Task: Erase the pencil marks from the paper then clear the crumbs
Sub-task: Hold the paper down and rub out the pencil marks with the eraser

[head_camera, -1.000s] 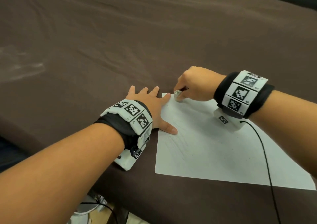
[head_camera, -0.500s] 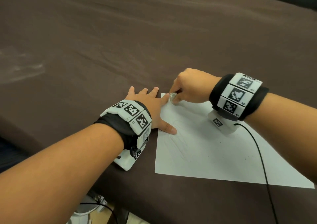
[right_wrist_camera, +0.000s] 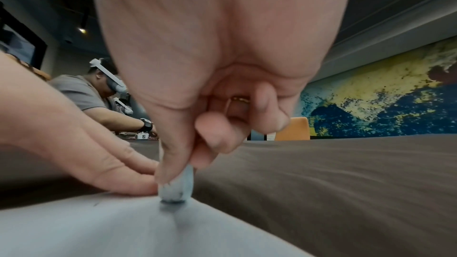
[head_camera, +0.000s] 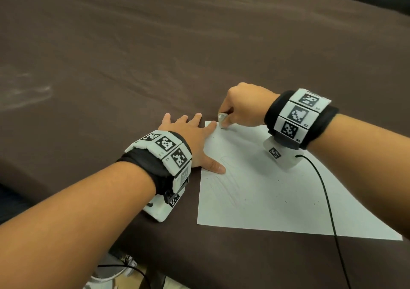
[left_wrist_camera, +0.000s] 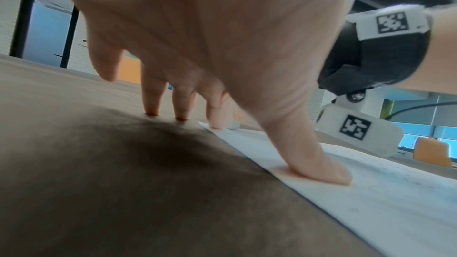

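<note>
A white paper (head_camera: 277, 191) (right_wrist_camera: 99, 228) (left_wrist_camera: 371, 183) lies on the brown tablecloth (head_camera: 155, 56), faint pencil marks and dark crumbs scattered on it. My right hand (head_camera: 241, 109) (right_wrist_camera: 197, 105) pinches a small grey-white eraser (head_camera: 221, 118) (right_wrist_camera: 176, 189), its tip pressed on the paper's far left corner. My left hand (head_camera: 193, 138) (left_wrist_camera: 222, 46) lies flat with straight, spread fingers. Its thumb (left_wrist_camera: 319, 169) and forefinger press the paper's left edge, while the other fingers rest on the cloth. The eraser sits right beside the left forefinger tip.
A black cable (head_camera: 328, 211) runs from my right wrist camera across the paper's right part toward me. The table's near edge is at the bottom left, with cables below it. Another person (right_wrist_camera: 99, 93) works at a far table.
My right hand with the eraser slid left from the far edge toward the paper's far left corner, ending beside the left forefinger. The left hand stayed put.
</note>
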### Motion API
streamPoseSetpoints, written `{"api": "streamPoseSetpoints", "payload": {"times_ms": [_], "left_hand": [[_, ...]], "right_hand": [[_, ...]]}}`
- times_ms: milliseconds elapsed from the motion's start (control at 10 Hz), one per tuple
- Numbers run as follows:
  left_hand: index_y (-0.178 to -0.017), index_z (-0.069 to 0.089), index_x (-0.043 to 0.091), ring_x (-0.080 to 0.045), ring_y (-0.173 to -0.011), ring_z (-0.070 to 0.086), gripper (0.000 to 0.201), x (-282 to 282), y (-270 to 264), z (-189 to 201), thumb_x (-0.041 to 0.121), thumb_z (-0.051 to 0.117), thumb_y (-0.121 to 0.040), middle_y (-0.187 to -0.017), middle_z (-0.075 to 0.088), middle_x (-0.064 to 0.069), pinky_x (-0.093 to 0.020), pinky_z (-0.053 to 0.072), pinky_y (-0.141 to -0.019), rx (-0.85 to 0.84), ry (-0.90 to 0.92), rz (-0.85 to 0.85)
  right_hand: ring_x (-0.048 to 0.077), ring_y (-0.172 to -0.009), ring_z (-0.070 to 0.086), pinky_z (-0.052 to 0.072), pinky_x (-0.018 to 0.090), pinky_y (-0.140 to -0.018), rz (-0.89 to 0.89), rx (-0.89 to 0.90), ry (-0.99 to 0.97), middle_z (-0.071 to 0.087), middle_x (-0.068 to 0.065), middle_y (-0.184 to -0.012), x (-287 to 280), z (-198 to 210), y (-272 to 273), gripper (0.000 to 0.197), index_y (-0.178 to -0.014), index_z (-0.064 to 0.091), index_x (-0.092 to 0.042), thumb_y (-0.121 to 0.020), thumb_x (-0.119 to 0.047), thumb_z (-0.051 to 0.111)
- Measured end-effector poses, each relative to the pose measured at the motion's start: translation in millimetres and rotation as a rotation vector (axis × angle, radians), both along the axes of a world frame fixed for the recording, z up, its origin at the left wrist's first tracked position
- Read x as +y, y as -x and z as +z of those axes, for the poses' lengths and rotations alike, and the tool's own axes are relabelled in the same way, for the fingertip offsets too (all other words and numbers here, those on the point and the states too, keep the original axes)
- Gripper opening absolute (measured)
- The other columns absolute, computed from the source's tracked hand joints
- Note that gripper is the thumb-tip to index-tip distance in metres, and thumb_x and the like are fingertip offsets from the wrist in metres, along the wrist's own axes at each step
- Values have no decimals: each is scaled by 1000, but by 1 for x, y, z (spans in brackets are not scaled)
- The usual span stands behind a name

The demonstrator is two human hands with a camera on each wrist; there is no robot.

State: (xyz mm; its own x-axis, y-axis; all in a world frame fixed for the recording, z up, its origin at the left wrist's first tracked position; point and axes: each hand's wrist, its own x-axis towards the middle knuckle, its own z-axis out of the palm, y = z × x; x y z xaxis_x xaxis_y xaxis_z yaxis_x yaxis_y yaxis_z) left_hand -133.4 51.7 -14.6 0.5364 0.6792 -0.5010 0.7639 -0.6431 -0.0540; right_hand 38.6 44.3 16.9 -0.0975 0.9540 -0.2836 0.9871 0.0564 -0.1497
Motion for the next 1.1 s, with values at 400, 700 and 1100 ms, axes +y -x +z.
{"api": "streamPoseSetpoints", "payload": {"times_ms": [400, 700, 1100], "left_hand": [[-153, -11, 41, -28, -152, 3, 123, 0, 0, 1, 98, 43, -59, -165, -10, 2, -60, 0, -118, -1, -14, -10], [-154, -11, 41, -28, -152, 3, 123, 0, -1, -1, 98, 43, -58, -165, -9, 2, -60, 0, -119, -8, -20, -17], [-153, -12, 41, -27, -152, 2, 124, 0, -1, -1, 98, 43, -58, -165, -11, 2, -60, 0, -119, -2, -7, -5]], "right_hand": [[20, -85, 68, 60, 44, -81, -74, 76, 2, 74, -12, -79, 0, 0, -19, 6, -79, 80, -35, -82, -30, 79], [2, -79, 64, 45, 19, -67, 16, 112, 120, 72, -23, -75, -23, -1, -30, 2, -87, 81, -33, -84, -34, 81], [11, -83, 68, 57, 30, -76, -16, 78, 89, 75, -17, -77, -13, 1, -30, 3, -85, 82, -32, -84, -32, 80]]}}
